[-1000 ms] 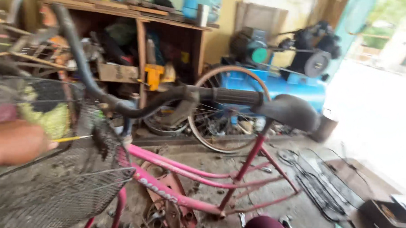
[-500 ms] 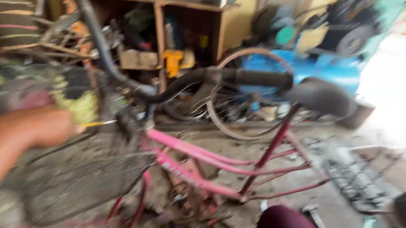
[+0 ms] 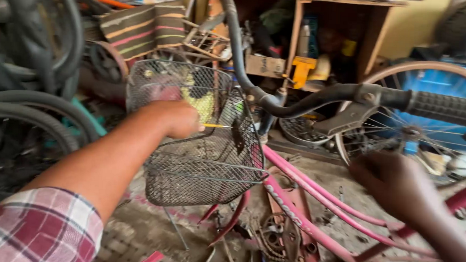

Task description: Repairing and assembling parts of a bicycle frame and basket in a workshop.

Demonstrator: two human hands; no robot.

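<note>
Since before, my left hand (image 3: 177,119) moved into the basket (image 3: 201,161), fist closed on a yellow tool (image 3: 216,126); right hand (image 3: 391,178) at 4 o'clock, loosely open, empty, over the pink frame (image 3: 313,190).

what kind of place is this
Most likely a cluttered bicycle repair workshop: a pink steel bicycle frame with a black wire-mesh basket, a loose spoked wheel, stacked black rubber tyres and wooden shelves of parts.

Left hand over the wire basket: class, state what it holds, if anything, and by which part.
The left hand is closed on a thin yellow-shafted tool, gripped at its near end; the tip reaches the wire basket wall. Its handle is hidden in the fist.
</note>
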